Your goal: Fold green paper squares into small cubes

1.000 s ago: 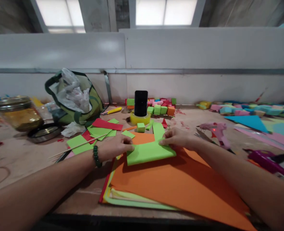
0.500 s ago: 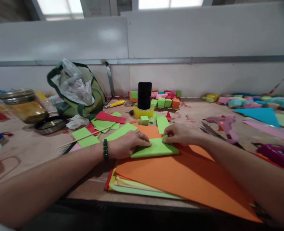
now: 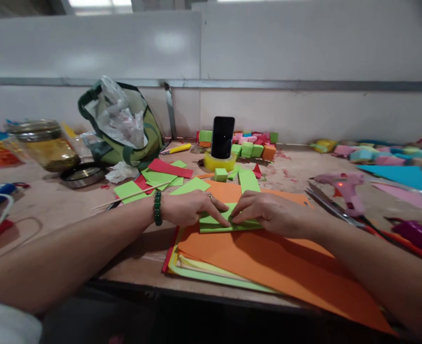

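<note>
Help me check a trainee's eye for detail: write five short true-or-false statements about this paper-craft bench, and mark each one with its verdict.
1. The left hand and the right hand both touch the same green paper. True.
2. The dark green bracelet is worn on the right arm. False: it is on the left arm.
3. The pink glue gun shows a red light. True.
4. The phone is lying flat. False: it stands propped up at the yellow tape roll.
5. The large orange sheet covers the green paper. False: the green paper lies on top of it.
</note>
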Demonstrator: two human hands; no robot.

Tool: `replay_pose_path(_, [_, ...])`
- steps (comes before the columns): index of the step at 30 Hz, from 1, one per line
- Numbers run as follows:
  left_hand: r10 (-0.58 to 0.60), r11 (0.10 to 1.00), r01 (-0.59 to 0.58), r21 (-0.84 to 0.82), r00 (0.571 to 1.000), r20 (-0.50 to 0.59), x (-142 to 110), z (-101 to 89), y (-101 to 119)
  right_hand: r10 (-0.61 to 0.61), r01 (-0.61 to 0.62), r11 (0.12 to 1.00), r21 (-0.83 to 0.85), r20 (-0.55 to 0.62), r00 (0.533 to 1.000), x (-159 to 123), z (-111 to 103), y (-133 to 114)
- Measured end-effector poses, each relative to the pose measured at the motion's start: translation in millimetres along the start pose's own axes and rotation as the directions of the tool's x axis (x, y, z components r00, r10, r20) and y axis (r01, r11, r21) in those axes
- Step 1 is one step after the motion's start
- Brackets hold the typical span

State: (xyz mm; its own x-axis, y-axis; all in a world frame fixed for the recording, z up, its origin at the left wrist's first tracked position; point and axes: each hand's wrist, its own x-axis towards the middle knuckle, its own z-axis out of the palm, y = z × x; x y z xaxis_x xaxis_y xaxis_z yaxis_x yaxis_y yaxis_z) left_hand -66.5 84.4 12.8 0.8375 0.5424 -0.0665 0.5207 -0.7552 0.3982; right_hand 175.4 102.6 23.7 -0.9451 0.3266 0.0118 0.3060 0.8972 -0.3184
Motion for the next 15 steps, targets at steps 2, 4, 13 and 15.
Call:
replay_pose_path(2, [-0.008, 1.0, 0.008, -0.004, 1.0, 0.013, -0.4, -1.5, 1.2, -0.008, 0.008, 1.0, 0.012, 0.021, 1.0, -0.8, 0.4, -3.1])
replay_pose_path(4, [-0.009, 1.0, 0.009, 0.005, 1.0, 0.019, -0.3, -2.2, 1.5, -0.019, 0.019, 1.0, 0.01, 0.031, 0.999, -0.9, 0.2, -5.4])
replay_pose_path(13, [0.006, 0.999, -0.008, 0.032, 0.998, 0.064, 0.8, -0.6, -1.0, -0.144, 0.157, 0.978, -0.137, 0.102, 0.984, 3.9, -1.8, -26.1])
replay_pose_path(15, [0.0, 0.999, -0.003, 0.036, 0.998, 0.065, 0.4, -0.7, -0.1, -0.127, 0.15, 0.974, -0.171, 0.137, 0.982, 1.8, -2.8, -31.2])
